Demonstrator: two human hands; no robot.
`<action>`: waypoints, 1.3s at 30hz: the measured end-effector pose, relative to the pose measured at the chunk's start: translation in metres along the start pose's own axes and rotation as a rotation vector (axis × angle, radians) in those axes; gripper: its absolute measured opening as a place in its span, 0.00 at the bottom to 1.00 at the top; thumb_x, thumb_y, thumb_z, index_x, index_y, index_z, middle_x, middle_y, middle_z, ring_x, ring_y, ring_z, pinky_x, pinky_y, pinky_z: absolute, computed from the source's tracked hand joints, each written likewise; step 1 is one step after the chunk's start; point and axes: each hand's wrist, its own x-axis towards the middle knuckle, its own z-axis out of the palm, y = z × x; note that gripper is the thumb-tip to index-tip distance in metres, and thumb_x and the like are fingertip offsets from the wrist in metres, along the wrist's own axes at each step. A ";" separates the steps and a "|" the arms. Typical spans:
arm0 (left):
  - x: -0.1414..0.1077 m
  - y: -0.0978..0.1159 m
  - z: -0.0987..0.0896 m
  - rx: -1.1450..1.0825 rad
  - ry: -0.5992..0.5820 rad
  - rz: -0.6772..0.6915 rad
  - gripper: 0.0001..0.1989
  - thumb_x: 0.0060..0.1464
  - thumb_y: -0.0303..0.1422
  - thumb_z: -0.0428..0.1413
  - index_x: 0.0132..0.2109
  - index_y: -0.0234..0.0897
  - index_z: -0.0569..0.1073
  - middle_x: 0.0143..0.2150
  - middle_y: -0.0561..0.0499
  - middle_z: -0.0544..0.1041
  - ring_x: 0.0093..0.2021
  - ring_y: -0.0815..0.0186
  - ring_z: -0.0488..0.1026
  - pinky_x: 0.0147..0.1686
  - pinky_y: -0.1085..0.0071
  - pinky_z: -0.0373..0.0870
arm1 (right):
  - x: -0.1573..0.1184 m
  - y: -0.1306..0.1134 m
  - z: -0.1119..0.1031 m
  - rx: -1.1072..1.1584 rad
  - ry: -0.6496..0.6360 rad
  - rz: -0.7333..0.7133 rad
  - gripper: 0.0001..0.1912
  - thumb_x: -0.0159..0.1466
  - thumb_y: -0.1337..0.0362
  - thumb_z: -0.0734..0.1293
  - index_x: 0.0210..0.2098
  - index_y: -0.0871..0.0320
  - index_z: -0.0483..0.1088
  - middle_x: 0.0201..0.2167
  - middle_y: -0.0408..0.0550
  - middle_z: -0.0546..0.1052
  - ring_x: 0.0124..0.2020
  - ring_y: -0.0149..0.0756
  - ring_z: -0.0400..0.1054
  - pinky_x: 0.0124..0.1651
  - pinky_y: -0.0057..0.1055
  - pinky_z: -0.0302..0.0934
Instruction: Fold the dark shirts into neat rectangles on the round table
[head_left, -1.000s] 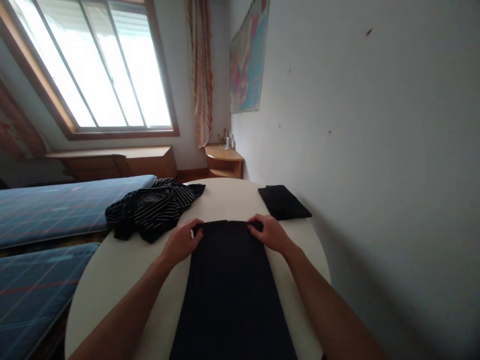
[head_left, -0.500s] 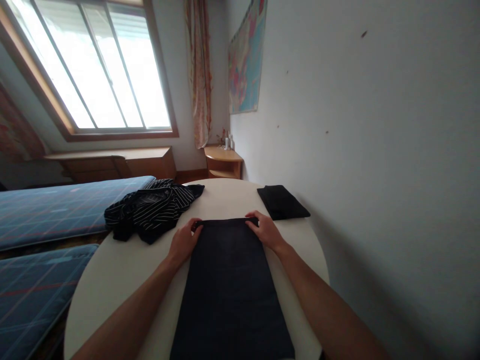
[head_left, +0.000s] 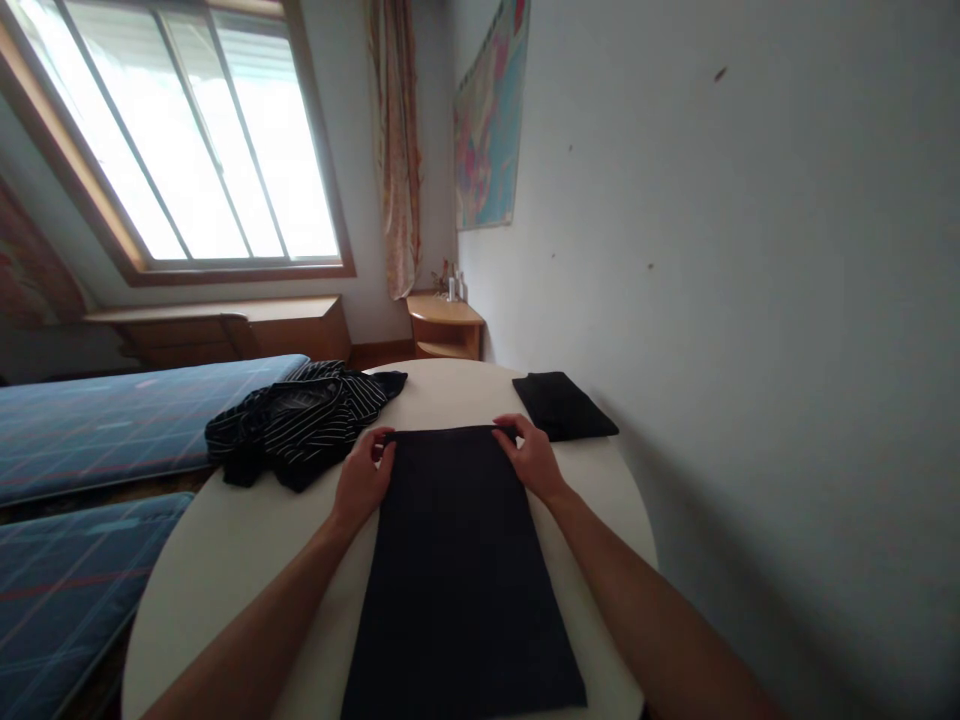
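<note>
A dark navy piece of folded clothing (head_left: 461,570) lies lengthwise on the round white table (head_left: 225,600) in front of me. It is long and flat, and its exact kind does not show. My left hand (head_left: 366,470) pinches its far left corner between thumb and fingers. At the far right corner my right hand (head_left: 529,455) grips the same edge in a pinch. That far edge runs straight between both hands. Beyond my right hand rests a folded black cloth item (head_left: 566,405). A crumpled black-and-white striped garment (head_left: 307,415) sits beyond my left hand.
Blue plaid mattresses (head_left: 150,410) lie left of the table. A white wall (head_left: 750,350) stands close on the right. A wooden corner shelf (head_left: 446,312) and a long wooden desk (head_left: 292,315) are at the back, near the window (head_left: 202,150).
Both hands have shifted slightly away from me, drawing the navy clothing's far edge along. Its near edge now shows above the bottom of the view at the right.
</note>
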 end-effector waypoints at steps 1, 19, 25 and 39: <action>0.001 0.002 0.000 -0.018 0.036 -0.008 0.16 0.59 0.42 0.50 0.51 0.40 0.69 0.38 0.49 0.77 0.32 0.63 0.75 0.34 0.68 0.71 | 0.001 0.000 0.000 0.003 0.032 0.003 0.11 0.65 0.57 0.66 0.44 0.54 0.73 0.41 0.47 0.80 0.42 0.38 0.74 0.48 0.35 0.65; 0.001 0.000 0.015 0.216 0.071 0.165 0.18 0.59 0.35 0.51 0.55 0.36 0.69 0.58 0.40 0.71 0.59 0.53 0.67 0.61 0.52 0.61 | 0.002 -0.001 0.021 -0.374 -0.287 -0.163 0.20 0.69 0.57 0.61 0.57 0.54 0.70 0.63 0.50 0.68 0.67 0.42 0.54 0.70 0.46 0.39; -0.052 0.057 0.014 0.277 -0.393 0.361 0.20 0.61 0.39 0.53 0.59 0.42 0.68 0.64 0.45 0.66 0.63 0.54 0.63 0.62 0.54 0.62 | -0.006 -0.010 0.032 -0.456 -0.584 -0.049 0.21 0.70 0.53 0.59 0.59 0.49 0.68 0.64 0.49 0.67 0.66 0.41 0.57 0.69 0.51 0.35; -0.061 0.066 0.002 0.470 -0.859 0.487 0.29 0.63 0.30 0.47 0.69 0.52 0.56 0.74 0.51 0.49 0.73 0.50 0.43 0.67 0.45 0.46 | -0.020 -0.030 -0.002 -0.910 -0.288 0.209 0.17 0.68 0.59 0.60 0.45 0.64 0.76 0.46 0.63 0.78 0.51 0.50 0.69 0.66 0.55 0.41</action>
